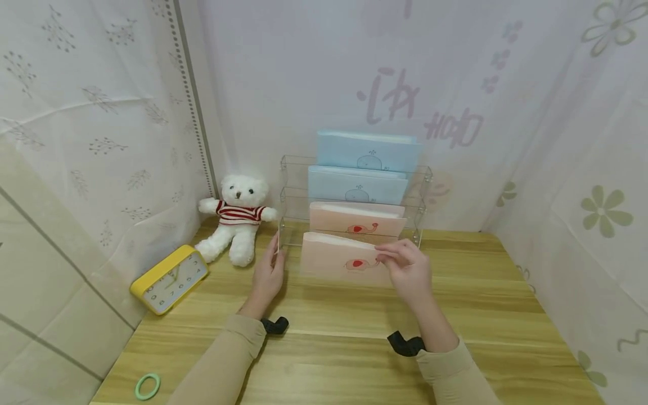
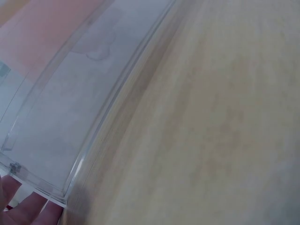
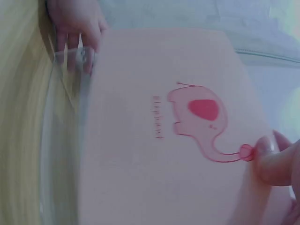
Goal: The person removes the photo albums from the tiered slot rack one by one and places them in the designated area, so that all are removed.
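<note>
My right hand (image 1: pixel 411 271) pinches the upper right corner of a pink notebook (image 1: pixel 329 260) with a red elephant printed on its cover. In the right wrist view the thumb (image 3: pixel 274 164) lies on the cover beside the elephant's trunk. The notebook is at the front of a clear tiered rack (image 1: pixel 300 194); whether its lower edge sits inside the front slot I cannot tell. My left hand (image 1: pixel 268 275) holds the rack's left side near the table. Behind stand another pink notebook (image 1: pixel 331 218), a light blue notebook (image 1: pixel 329 183) and a bluer one (image 1: pixel 339 149), both with whales.
A white teddy bear (image 1: pixel 240 216) in a striped sweater sits left of the rack. Left of my forearm lies a yellow clock (image 1: pixel 172 278), tilted back. A green ring (image 1: pixel 147 387) is near the front left table edge. Patterned cloth (image 1: pixel 557 169) hangs behind and beside the wooden table (image 1: pixel 334 360).
</note>
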